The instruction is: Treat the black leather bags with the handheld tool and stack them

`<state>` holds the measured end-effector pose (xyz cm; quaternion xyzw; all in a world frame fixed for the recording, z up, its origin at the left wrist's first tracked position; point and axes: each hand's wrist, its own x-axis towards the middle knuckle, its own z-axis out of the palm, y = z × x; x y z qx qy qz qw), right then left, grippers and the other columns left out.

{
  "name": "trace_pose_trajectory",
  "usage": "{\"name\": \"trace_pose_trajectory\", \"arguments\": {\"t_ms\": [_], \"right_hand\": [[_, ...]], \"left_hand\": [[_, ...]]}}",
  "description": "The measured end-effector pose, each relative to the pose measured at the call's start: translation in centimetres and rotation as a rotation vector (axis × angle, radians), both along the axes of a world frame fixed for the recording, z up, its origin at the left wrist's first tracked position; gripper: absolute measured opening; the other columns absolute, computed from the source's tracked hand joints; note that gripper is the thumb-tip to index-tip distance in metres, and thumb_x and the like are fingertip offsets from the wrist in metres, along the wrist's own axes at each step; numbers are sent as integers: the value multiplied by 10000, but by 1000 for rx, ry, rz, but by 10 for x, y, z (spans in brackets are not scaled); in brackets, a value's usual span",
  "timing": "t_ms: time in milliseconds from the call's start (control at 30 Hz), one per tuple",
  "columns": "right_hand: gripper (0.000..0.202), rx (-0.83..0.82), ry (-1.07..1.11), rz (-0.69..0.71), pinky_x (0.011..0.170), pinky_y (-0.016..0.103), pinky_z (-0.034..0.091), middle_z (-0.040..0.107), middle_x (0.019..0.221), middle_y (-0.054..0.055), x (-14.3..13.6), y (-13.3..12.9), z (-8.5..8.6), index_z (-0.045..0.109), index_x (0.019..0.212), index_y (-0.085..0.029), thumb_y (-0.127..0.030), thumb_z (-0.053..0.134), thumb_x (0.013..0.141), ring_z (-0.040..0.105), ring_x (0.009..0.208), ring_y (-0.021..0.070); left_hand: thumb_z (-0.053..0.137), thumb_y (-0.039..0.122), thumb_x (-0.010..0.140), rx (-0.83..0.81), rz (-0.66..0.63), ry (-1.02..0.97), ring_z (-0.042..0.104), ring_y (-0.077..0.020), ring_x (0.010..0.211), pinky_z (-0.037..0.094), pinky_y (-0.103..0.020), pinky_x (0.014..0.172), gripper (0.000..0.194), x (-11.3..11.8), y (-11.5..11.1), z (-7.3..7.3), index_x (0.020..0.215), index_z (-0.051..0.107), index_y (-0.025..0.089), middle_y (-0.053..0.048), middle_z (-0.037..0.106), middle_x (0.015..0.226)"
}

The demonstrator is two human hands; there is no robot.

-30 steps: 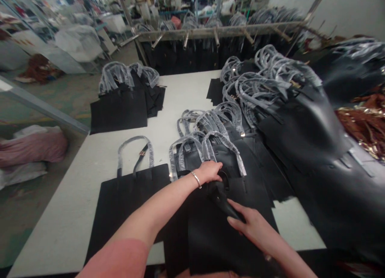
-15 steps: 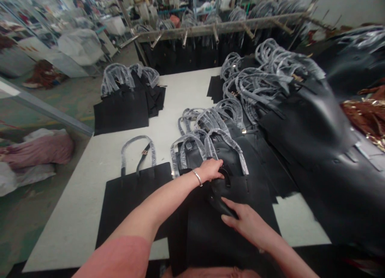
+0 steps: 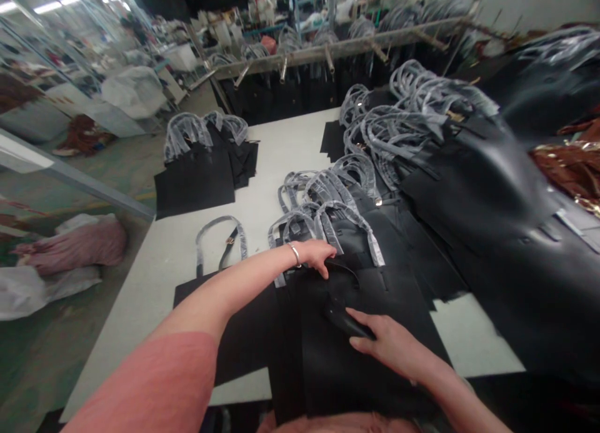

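Note:
My left hand (image 3: 317,254), with a bracelet at the wrist, is closed on the end of a black strap (image 3: 347,270) that curves right towards the upper part of a black bag panel (image 3: 328,370). Thumb and fingers of my right hand (image 3: 387,340) grip a dark elongated object (image 3: 349,322) lying low over that panel; its kind is hard to make out against the black. Just beyond my left hand stand plastic-wrapped handles (image 3: 351,217). Under my left forearm lies another black panel (image 3: 248,333) with a wrapped handle (image 3: 220,220) and a buckled strap.
More black panels with wrapped handles lie at the table's far left (image 3: 194,183). A large heap of black bags (image 3: 469,164) covers the right side. Behind the pale table (image 3: 135,314) runs a rack (image 3: 300,61) with protruding bars. Brown pieces (image 3: 572,170) lie at far right.
My left hand has shifted a little left, and the strap now stretches flatter beside it. My right hand stays nearly in place with the dark object. The camera view has tilted slightly.

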<state>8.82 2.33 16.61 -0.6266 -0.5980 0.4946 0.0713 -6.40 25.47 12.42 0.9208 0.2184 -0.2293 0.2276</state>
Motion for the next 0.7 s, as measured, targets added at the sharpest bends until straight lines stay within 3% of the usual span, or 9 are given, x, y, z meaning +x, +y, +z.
{"name": "trace_pose_trajectory", "arguments": {"t_ms": [100, 233, 333, 467, 600, 700], "right_hand": [[581, 3, -14, 1, 1005, 422, 428, 649, 1268, 144, -6, 5, 4, 557, 1334, -155, -293, 617, 773, 605, 1147, 305], [561, 1, -37, 33, 952, 410, 456, 668, 1227, 177, -25, 21, 10, 566, 1325, -120, -303, 586, 796, 634, 1089, 311], [527, -2, -33, 53, 842, 362, 500, 740, 1064, 153, -41, 38, 14, 582, 1308, -121, -314, 557, 818, 697, 920, 280], [491, 18, -29, 68, 777, 324, 503, 769, 848, 98, -61, 60, 11, 587, 1297, -141, -320, 527, 843, 714, 816, 252], [516, 62, -42, 75, 828, 377, 496, 738, 1031, 171, -78, 72, 7, 567, 1308, -105, -317, 524, 840, 677, 980, 311], [565, 92, -61, 96, 917, 416, 467, 681, 1176, 212, -80, 63, 16, 536, 1339, -83, -294, 558, 815, 627, 1091, 341]], "left_hand": [[806, 534, 573, 61, 9, -11, 639, -255, 861, 430, -270, 652, 588, 1, -12, -10, 1015, 596, 209, -64, 684, 925], [802, 560, 576, -11, 3, 50, 653, -250, 735, 456, -286, 631, 527, 9, -16, -16, 904, 609, 194, -35, 667, 686], [805, 563, 568, -78, 13, 86, 650, -241, 671, 470, -294, 620, 482, 14, -13, -16, 811, 613, 194, -17, 636, 590], [836, 576, 492, -69, 34, 63, 659, -264, 745, 489, -312, 655, 535, 15, -10, -19, 803, 616, 199, -39, 668, 689], [840, 564, 486, -28, 35, 48, 648, -287, 848, 491, -329, 704, 577, 13, -10, -22, 872, 609, 203, -63, 682, 830], [844, 489, 520, -6, 79, -30, 626, -287, 917, 480, -332, 745, 570, 5, -13, -20, 943, 589, 206, -68, 666, 936]]}}
